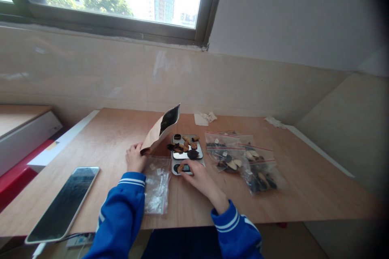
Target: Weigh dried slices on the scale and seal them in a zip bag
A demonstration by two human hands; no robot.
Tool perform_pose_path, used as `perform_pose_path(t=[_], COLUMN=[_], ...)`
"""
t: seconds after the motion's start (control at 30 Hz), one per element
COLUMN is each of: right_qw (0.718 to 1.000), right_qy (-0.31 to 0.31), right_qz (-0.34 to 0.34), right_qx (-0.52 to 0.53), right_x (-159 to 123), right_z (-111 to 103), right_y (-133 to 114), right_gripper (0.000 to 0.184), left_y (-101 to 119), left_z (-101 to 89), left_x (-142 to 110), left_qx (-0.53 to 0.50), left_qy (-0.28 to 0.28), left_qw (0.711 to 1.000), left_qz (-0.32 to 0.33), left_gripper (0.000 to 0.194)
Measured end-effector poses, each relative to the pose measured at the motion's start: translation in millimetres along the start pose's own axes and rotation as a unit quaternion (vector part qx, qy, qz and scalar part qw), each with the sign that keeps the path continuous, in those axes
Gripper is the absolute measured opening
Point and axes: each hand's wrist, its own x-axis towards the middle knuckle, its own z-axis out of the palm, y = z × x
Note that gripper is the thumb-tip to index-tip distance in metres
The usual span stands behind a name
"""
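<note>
My left hand (135,158) grips the lower end of an open kraft paper bag (155,132), which tilts up to the right and shows its dark inside. Just right of the bag lies a small silver digital scale (176,156). Brown and black dried pieces (186,145) are spread over its plate. My right hand (198,175) is at the scale's near edge, its thumb and fingers closed on a small brown dried piece (180,168) in front of the display. A stack of clear zip bags (157,194) rests below my left hand.
Several filled zip bags (240,156) of dark and pale dried slices lie on the right of the wooden table (209,206). A large phone (65,202) with a cable lies at the left. Crumpled tissue (206,118) sits by the tiled wall, below a window.
</note>
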Motion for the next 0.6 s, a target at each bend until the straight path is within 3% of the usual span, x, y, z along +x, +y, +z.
perform_pose_path(t=[0.13,0.27,0.43,0.6], right_qw=[0.998,0.997,0.996,0.996], right_qy=[0.002,0.015,0.081,0.086], right_qz=[-0.027,-0.047,-0.011,0.013], right_qx=[-0.054,-0.060,-0.039,-0.015], right_x=[2.8,5.9,16.8,21.6], right_z=[9.3,-0.2,-17.1,-17.4], right_y=[9.0,4.0,-1.0,2.3], right_gripper=[0.018,0.010,0.016,0.021], left_y=[-0.6,-3.0,-6.8,-6.4], left_z=[0.4,4.1,10.0,7.7], left_x=[0.6,1.1,3.8,7.4], left_qx=[-0.003,-0.012,-0.032,-0.065], left_qy=[0.002,0.018,0.048,0.056], left_qw=[1.000,1.000,0.998,0.996], left_qz=[0.002,0.006,0.002,-0.024], left_gripper=[0.043,0.040,0.037,0.043])
